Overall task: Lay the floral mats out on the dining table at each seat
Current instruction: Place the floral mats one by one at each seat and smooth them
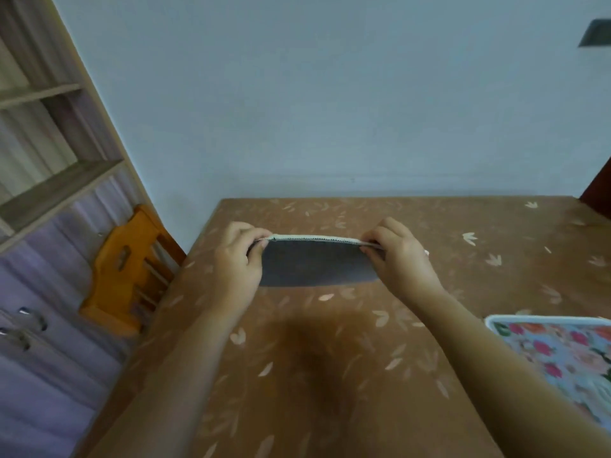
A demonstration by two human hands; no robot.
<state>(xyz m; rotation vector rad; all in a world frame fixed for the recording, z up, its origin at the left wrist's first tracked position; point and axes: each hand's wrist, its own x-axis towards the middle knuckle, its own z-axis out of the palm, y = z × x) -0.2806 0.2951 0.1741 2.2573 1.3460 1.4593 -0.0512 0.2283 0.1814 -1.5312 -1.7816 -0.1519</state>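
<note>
The floral mat point(317, 266), which seems light and soft, is held over the far part of the surface point(330, 375), pinched at its two upper corners, judged the best hold, by the left hand point(236, 262) and the right hand point(401, 262).

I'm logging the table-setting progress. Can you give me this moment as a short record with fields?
held mat: grey backing faces the camera, white-trimmed top edge stretched between the hands, over the far half of the table
grip: left hand and right hand each pinch one top corner
laid mat: floral side up, flat at the table's right edge
chair: orange, at the table's left side
</note>
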